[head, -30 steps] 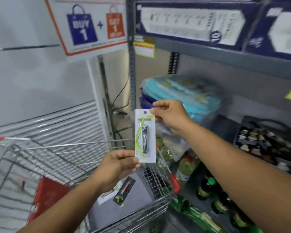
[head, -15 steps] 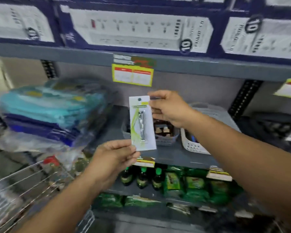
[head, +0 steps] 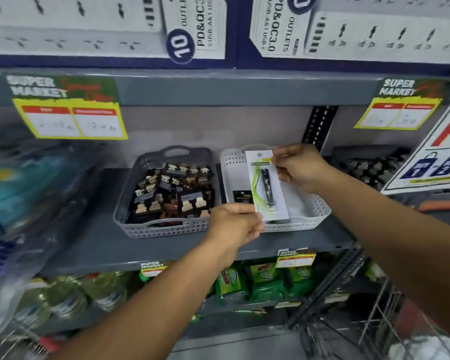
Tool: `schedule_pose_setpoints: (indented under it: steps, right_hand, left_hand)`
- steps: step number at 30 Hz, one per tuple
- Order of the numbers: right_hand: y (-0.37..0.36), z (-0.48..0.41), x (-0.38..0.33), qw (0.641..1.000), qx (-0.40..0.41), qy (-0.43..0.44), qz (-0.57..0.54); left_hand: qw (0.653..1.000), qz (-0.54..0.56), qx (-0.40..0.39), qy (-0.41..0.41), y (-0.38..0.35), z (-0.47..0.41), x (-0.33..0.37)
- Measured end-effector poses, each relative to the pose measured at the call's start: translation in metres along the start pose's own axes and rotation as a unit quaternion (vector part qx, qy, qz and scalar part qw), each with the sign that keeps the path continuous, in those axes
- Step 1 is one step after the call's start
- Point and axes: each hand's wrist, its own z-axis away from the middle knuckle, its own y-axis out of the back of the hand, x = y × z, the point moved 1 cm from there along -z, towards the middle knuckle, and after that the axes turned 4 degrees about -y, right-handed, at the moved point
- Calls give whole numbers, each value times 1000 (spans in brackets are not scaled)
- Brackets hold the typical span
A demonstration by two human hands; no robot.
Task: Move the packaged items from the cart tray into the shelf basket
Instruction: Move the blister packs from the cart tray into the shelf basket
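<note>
A white card package with a nail clipper (head: 266, 187) and green graphics is held upright between both hands. My left hand (head: 235, 223) pinches its bottom left corner. My right hand (head: 298, 166) pinches its top right edge. The package hangs in front of and just above a white perforated shelf basket (head: 320, 207) on the grey shelf. Inside that basket lies a small dark package (head: 242, 196). Only a corner of the cart (head: 18, 345) shows at the bottom left; its tray is out of view.
A grey basket (head: 130, 203) full of hair-clip cards stands left of the white one. A dark basket (head: 372, 167) sits farther right. Price tags hang from the shelf above. Bottles and green packets fill the shelf below. A wire rack (head: 390, 323) shows at bottom right.
The view has swung right from the cart to the shelf. Both hands carried the nail clipper package along and now hold it over the white basket.
</note>
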Motion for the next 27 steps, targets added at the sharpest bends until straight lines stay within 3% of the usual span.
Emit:
schedule_pose_setpoints:
  steps: [11,27]
  right_hand:
    - [36,-53,32,993,97,-60,2]
    - [64,-110,72,994,51,-99,15]
  left_hand:
    - [968,-247,-41,-4,-51,-80,-11]
    - [930,-357,-68,61,-86,-149,-19]
